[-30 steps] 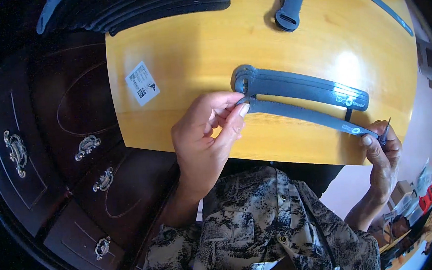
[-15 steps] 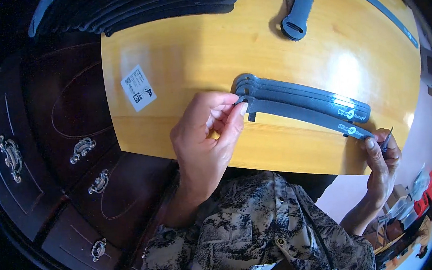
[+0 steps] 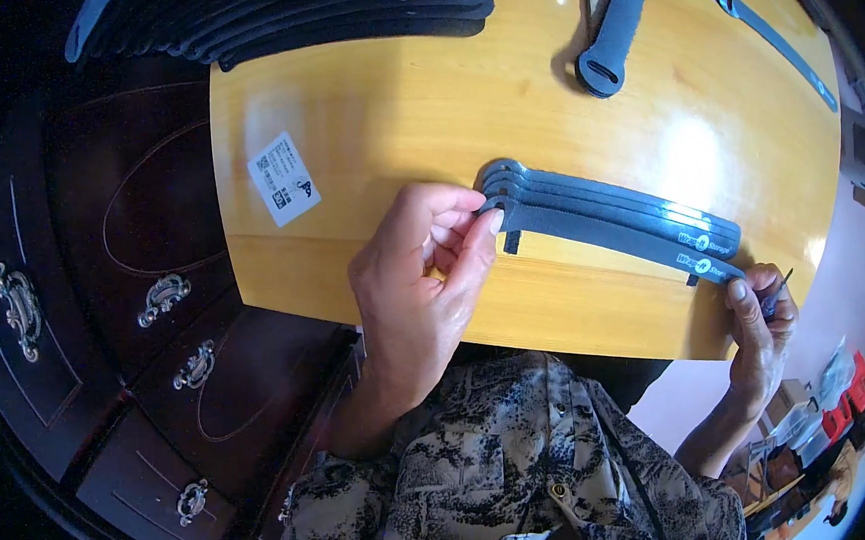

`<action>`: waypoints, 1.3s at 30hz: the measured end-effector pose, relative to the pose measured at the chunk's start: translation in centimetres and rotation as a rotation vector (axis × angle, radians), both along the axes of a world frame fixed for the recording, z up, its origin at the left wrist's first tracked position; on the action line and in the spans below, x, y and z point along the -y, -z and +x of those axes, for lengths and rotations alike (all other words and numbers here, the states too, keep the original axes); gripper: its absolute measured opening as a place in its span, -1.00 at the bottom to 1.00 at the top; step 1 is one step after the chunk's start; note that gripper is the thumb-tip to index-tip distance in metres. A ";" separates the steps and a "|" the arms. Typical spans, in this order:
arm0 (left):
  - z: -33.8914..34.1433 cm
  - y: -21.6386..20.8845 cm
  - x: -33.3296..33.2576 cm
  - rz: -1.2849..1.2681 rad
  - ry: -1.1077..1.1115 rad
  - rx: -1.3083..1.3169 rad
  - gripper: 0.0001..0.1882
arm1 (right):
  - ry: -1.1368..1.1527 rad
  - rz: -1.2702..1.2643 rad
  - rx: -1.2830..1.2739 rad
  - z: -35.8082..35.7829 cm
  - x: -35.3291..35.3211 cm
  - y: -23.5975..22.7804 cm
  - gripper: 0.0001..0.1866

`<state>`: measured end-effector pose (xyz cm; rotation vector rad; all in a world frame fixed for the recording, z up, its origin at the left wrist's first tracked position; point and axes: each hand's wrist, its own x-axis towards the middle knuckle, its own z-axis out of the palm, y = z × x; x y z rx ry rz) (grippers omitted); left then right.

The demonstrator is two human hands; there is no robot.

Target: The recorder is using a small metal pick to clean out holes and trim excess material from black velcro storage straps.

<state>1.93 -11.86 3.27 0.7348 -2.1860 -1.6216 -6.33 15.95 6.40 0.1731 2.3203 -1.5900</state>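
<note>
Strap (image 3: 601, 234) has moved closer to the stack (image 3: 616, 200), along its 7 o'clock side over the desk (image 3: 391, 102); left hand (image 3: 408, 282) pinches its 10 o'clock end; right hand (image 3: 761, 327), its 4 o'clock end.

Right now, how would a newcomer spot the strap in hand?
On the glossy yellow wooden table, find the overlapping stack of long dark flat straps near the person's edge. The dark flat strap with white print lies along that stack's near side. Unlike its neighbours, it spans from the left hand to the right hand, pinched at both ends.
</note>
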 end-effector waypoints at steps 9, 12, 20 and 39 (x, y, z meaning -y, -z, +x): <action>-0.2 0.0 0.1 0.028 -0.008 0.033 -0.82 | 0.028 0.047 0.033 -0.4 0.8 0.1 -0.82; -0.3 0.3 0.1 0.033 -0.003 0.042 -0.82 | 0.017 0.060 0.021 -0.5 0.6 0.4 -0.80; -0.7 -0.5 0.2 0.099 0.014 0.148 -0.83 | 0.023 0.056 0.022 -0.7 1.3 0.8 -0.79; -0.8 0.9 -0.3 0.037 -0.008 0.074 -0.85 | 0.060 0.032 0.074 -1.1 1.6 1.1 -0.88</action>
